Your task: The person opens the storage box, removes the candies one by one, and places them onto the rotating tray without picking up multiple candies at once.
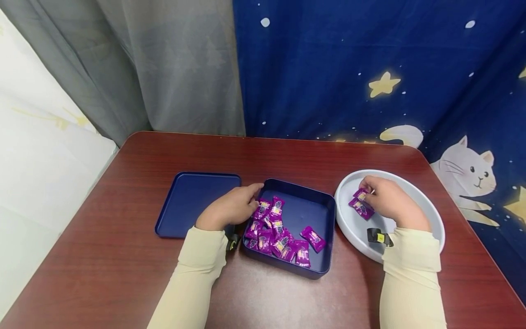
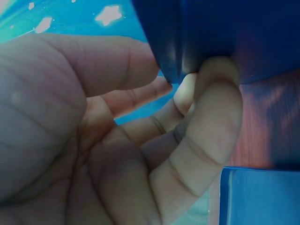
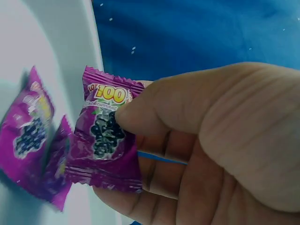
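Observation:
My right hand (image 1: 390,201) is over the round white tray (image 1: 429,224) and pinches a purple wrapped candy (image 3: 104,131) between thumb and fingers. More purple candies (image 3: 27,131) lie in the tray beside it. At the left wall of the dark blue box (image 1: 306,212), my left hand (image 1: 228,208) has thumb and curled fingers against the box edge. Several purple candies (image 1: 281,242) are heaped in the left and near part of the box. One single candy (image 1: 313,239) lies apart from the heap, nearer the right wall.
A shallow dark blue lid (image 1: 197,201) lies on the reddish-brown table (image 1: 111,228), left of the box and partly behind the left hand. The tray stands close by the box's right side. Grey and blue curtains (image 1: 308,82) hang behind the table.

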Available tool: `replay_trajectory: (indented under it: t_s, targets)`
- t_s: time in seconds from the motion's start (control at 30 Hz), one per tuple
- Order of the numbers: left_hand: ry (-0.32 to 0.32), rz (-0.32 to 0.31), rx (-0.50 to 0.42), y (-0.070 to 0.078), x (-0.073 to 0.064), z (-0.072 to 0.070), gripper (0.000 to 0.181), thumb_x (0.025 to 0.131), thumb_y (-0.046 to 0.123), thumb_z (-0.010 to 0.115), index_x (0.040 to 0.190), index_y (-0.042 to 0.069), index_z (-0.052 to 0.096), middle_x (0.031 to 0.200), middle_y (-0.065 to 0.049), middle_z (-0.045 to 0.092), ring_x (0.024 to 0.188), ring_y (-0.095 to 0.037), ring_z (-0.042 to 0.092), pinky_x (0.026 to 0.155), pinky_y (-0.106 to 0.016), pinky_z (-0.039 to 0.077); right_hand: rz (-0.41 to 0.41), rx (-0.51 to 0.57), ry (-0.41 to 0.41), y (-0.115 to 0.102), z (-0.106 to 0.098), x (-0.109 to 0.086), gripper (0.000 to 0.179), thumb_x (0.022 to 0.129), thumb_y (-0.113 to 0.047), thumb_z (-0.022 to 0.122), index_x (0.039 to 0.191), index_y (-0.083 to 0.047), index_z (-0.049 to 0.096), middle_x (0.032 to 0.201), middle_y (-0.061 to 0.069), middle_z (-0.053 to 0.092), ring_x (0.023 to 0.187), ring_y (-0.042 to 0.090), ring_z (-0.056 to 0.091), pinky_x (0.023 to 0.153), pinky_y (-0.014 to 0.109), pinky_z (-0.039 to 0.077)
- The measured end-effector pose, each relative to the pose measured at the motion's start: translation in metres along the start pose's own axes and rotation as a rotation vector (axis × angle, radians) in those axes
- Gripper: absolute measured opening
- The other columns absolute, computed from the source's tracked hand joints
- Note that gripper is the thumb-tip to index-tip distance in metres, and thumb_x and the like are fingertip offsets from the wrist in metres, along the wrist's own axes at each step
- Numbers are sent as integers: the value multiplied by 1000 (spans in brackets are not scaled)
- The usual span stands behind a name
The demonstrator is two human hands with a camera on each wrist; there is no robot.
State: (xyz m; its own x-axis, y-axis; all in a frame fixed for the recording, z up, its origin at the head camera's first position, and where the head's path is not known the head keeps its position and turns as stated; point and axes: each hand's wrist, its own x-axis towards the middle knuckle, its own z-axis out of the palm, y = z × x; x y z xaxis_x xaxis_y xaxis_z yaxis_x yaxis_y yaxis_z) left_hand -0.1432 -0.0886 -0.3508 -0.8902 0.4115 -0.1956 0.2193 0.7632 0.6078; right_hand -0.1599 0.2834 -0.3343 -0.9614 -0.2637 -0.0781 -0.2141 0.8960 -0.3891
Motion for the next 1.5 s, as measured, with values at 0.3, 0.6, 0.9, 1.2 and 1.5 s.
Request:
replay_trajectory:
  t_s: [0.3,0.6,0.9,1.2,1.5]
  targets:
    - [-9,3,4,1,0,-1,54,101,12,52,152,6,38,126,-13,59,99,-23,55,90,-40,47,79,16,-71,6,8,3,19,89,1,60,108,1,62,76,8,58,72,24,55,64,37,44]
    - [-10,8,-2,0,0,-1,53,102,11,51,152,6,38,127,-13,58,94,-22,56,81,-36,46,114,-14,-70,10,7,3,30,89,1,56,119,5,59,88,17,61,77,29,56,63,37,46]
    - [-7,9,2,2,-1,-2,53,102,11,52,152,5,38,128,-13,59,100,-23,55,91,-40,47,149,-23,-84,10,5,2,32,91,-2,59,122,5,59,95,20,62,82,31,57,65,40,48]
    - [-8,18,7,2,-1,-3,53,101,11,52,152,4,38,121,-12,60,94,-22,55,89,-40,46,160,-20,-112,9,2,-2,41,94,-13,63,130,5,55,119,32,59,101,43,59,82,55,51]
    - [-14,15,5,1,0,-3,53,102,11,52,152,5,38,98,-6,58,82,-18,54,83,-37,45,115,-34,-124,-10,-9,-5,57,96,-25,61,140,8,46,132,35,51,119,52,49,98,66,37]
